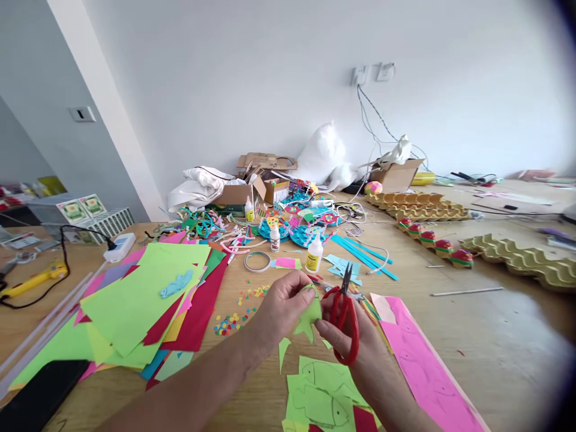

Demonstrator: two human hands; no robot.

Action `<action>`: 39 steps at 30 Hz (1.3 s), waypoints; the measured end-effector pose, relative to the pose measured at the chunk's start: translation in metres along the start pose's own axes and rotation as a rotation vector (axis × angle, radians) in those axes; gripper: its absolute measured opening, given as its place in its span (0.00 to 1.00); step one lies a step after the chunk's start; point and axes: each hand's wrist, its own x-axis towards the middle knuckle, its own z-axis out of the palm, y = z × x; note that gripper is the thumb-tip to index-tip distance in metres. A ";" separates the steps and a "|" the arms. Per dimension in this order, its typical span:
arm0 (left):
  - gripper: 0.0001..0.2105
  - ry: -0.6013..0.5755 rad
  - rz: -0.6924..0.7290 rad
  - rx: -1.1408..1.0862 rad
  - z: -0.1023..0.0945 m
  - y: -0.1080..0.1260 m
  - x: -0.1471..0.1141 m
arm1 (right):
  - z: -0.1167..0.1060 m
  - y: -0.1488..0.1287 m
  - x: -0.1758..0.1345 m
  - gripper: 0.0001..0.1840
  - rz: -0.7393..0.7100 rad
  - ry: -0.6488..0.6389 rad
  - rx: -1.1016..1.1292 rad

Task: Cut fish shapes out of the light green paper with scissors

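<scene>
My left hand (292,297) pinches a green paper fish cutout (309,318) near its top edge, with the forked tail hanging down. Red-handled scissors (345,318) sit in my right hand (360,354), their dark blades pointing up and away from the paper. My right thumb is close to the cutout's right side; whether it touches cannot be told. Below my hands lie green paper sheets (321,390) with fish drawn on them, and a small green scrap (283,353) lies beside them. A pink paper strip (420,354) with faint drawn outlines lies to the right.
Stacked coloured paper (121,306) covers the left, with a blue paper fish (176,284) on top. Glue bottles (314,254), a tape roll (257,261) and colourful paper dots (229,324) are ahead. Egg trays (517,258) stand right; a black phone (42,393) lies front left.
</scene>
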 end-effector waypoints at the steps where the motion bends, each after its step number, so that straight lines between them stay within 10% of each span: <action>1: 0.07 0.003 0.009 0.005 0.002 -0.002 -0.001 | 0.000 0.000 0.000 0.15 0.015 0.019 0.001; 12: 0.11 -0.131 -0.063 0.064 -0.010 -0.004 -0.006 | 0.002 -0.004 0.000 0.14 0.027 0.159 0.024; 39: 0.12 -0.184 -0.215 0.154 -0.013 -0.007 -0.003 | -0.006 0.005 0.003 0.10 0.026 0.036 -0.071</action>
